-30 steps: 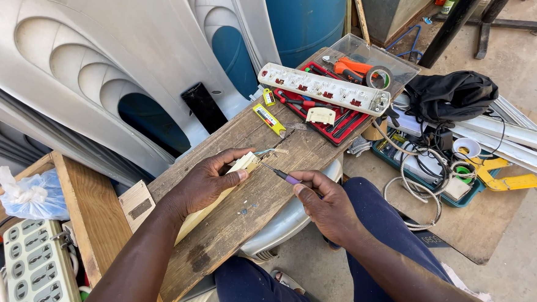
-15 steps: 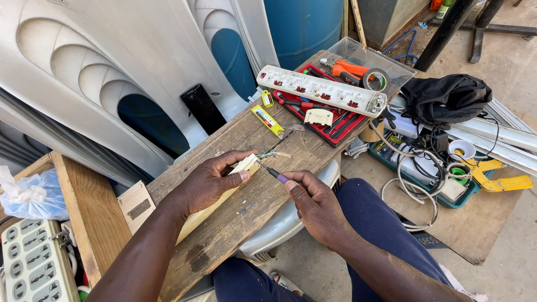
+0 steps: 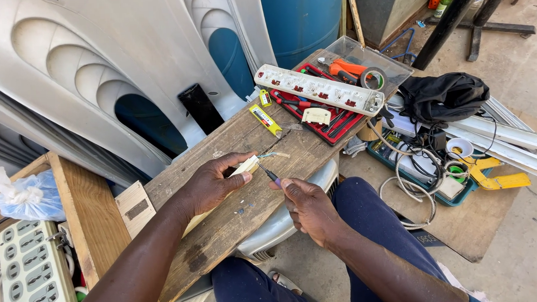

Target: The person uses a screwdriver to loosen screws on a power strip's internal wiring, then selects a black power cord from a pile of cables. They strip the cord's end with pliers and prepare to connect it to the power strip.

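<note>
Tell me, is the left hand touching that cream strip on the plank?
Touching. The head view shows the left hand pinching the cream strip between thumb and fingers, over the wooden plank.

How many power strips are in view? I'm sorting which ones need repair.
2. One long white power strip lies across the red tool tray at the plank's far end. A second power strip sits at the bottom-left edge, partly cut off. Others may be hidden.
</note>
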